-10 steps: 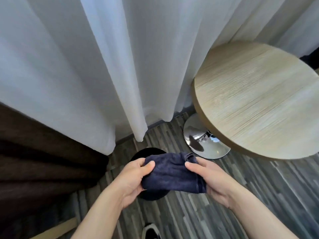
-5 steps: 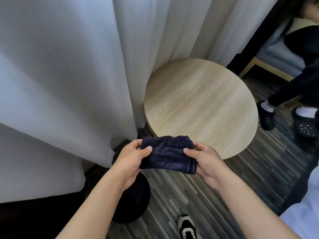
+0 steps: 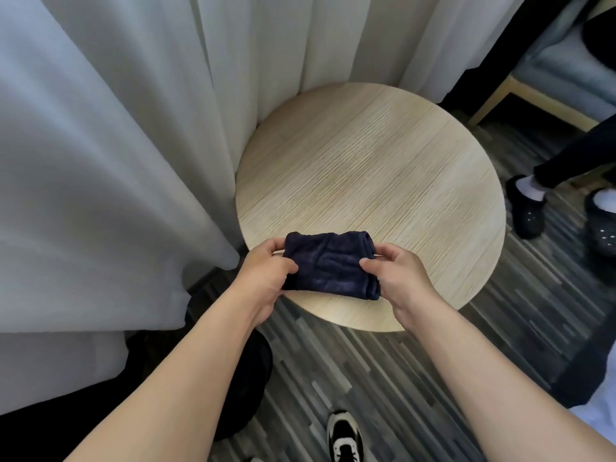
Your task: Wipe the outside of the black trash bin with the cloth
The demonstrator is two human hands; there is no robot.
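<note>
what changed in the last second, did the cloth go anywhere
The view swung right, from the bin toward the round table. The folded dark cloth, earlier held over the black bin, is now over the table's near edge; whether it rests on the wood is unclear. The bin now sits low, under the left forearm. Unchanged: the left hand and right hand pinch the cloth's two ends, and no wiping is seen.
</note>
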